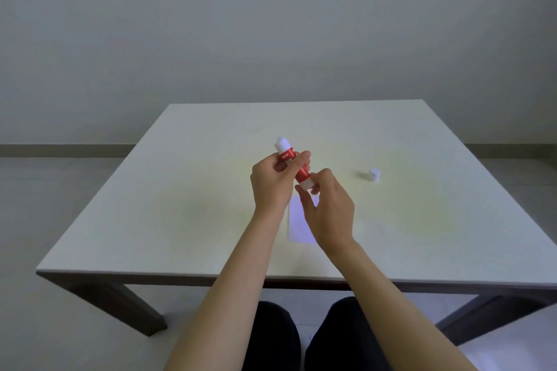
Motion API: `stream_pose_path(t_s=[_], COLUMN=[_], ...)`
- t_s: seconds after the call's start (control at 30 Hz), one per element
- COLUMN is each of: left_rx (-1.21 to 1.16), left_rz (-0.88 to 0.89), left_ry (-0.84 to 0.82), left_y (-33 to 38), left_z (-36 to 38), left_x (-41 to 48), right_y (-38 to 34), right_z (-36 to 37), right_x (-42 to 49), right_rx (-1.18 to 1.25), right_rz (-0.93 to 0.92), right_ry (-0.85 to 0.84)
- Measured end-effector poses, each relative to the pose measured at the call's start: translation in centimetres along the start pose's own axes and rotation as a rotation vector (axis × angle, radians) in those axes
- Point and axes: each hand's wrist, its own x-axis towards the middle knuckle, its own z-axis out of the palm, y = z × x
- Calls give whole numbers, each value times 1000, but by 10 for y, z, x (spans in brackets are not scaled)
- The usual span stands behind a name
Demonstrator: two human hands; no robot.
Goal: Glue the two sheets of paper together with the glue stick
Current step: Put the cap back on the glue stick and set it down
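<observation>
I hold a red glue stick [301,173] above the middle of the white table [187,199], tilted with its white glue tip [282,143] pointing up and away. My left hand [272,181] grips the red barrel. My right hand [328,208] pinches the white base at the lower end. The stick's white cap [374,175] stands on the table to the right. A white sheet of paper [298,224] lies flat under my hands, partly hidden by my right hand. I cannot make out a second sheet.
The table's near edge [211,275] runs in front of my knees, with dark legs at both corners. A pale surface [512,343] shows at the lower right. Bare tabletop spreads to the left and far side.
</observation>
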Motion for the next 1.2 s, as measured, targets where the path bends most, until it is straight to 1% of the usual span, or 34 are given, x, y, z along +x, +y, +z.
stream_pose_path(t_s=[0.03,0.07,0.1,0.13,0.2,0.23,0.27,0.33,0.43,0.5,0.53,0.63,0.67,0.7,0.77,0.83,0.87,0.93,1.0,1.1,1.13,1.17,1.2], left_rx=[18,19,15,9,-23,-37,-50,-80,-75,-73,-75,-25,15,70,227,407,496,642,717,780,793,801,804], left_rz=[11,17,17,12,-11,-21,-25,-35,-65,-94,-102,-92,-75,-48,36,138,186,251,272,280,285,292,298], left_ry=[27,47,46,14,-127,-196,-232,-186,-40,13,31,84,91,89,70,51,52,60,49,20,13,6,-3], left_y=[0,0,1,1,3,3,2,0,-4,-7,-8,-13,-15,-16,-16,-18,-18,-18,-17,-15,-15,-16,-15], left_z=[1,2,3,4,5,5,5,4,5,7,7,3,0,-4,-13,-22,-25,-29,-29,-29,-29,-28,-28], left_x=[0,0,0,1,0,-1,-1,-1,0,1,1,5,6,8,10,12,12,12,12,11,10,10,10], right_y=[3,7,9,8,6,6,8,8,7,7,8,21,31,45,74,98,108,122,128,125,120,112,100], right_z=[0,1,0,-2,-4,-3,-3,-3,-3,-3,-3,-6,-8,-10,-16,-22,-24,-24,-25,-29,-32,-34,-37], right_x=[0,1,2,4,6,7,7,8,6,3,3,10,15,21,38,48,50,49,49,49,50,52,53], right_rx=[-112,-163,-145,-59,199,300,348,355,151,30,13,44,17,-51,-300,-552,-626,-657,-596,-452,-324,-105,185], right_rz=[-119,-166,-131,-14,267,331,358,364,302,223,180,79,71,105,269,386,411,433,451,501,546,616,693], right_ry=[33,40,25,-1,-53,-48,-37,-51,-60,-35,-49,-218,-249,-250,-246,-332,-391,-461,-460,-389,-345,-293,-253])
